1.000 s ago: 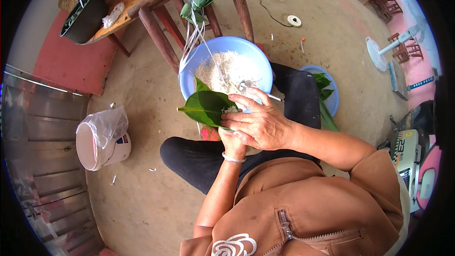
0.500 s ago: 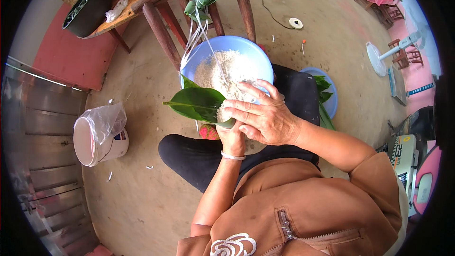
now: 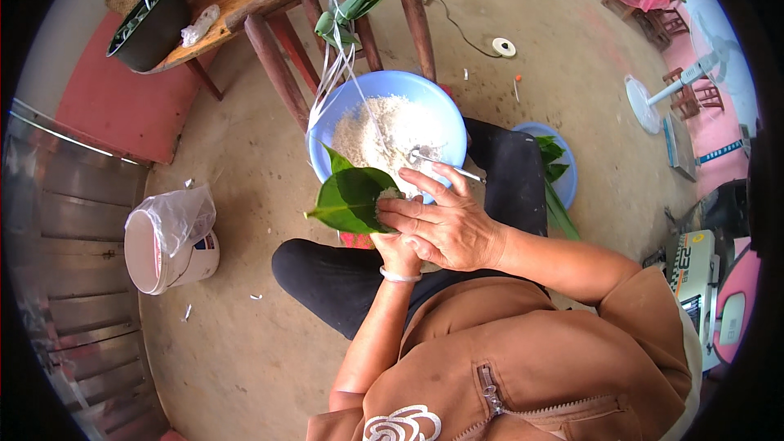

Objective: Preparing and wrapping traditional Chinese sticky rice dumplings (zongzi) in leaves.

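My left hand (image 3: 397,253) is closed around the lower end of a broad green leaf (image 3: 343,206), bent into a cup, its pointed tip to the left. White rice (image 3: 390,193) shows in the leaf's hollow. Over it lies my right hand (image 3: 461,230), fingers stretched and partly apart, fingertips touching the rice and the leaf's edge. Just beyond both hands stands a blue basin (image 3: 320,147) holding loose rice (image 3: 367,124). A metal spoon (image 3: 447,166) rests in it, its handle reaching over the right rim. My right hand hides part of my left fingers.
Leaf-wrapped bundles (image 3: 351,12) hang by white strings (image 3: 333,86) from a wooden chair (image 3: 276,49) behind the basin. To the right, another blue basin (image 3: 570,184) holds green leaves (image 3: 552,155). A white bucket (image 3: 147,253) with a plastic bag stands left.
My right fingers have come down onto the rice in the leaf. The leaf has tipped and shifted slightly right and down. The spoon in the basin has come into sight.
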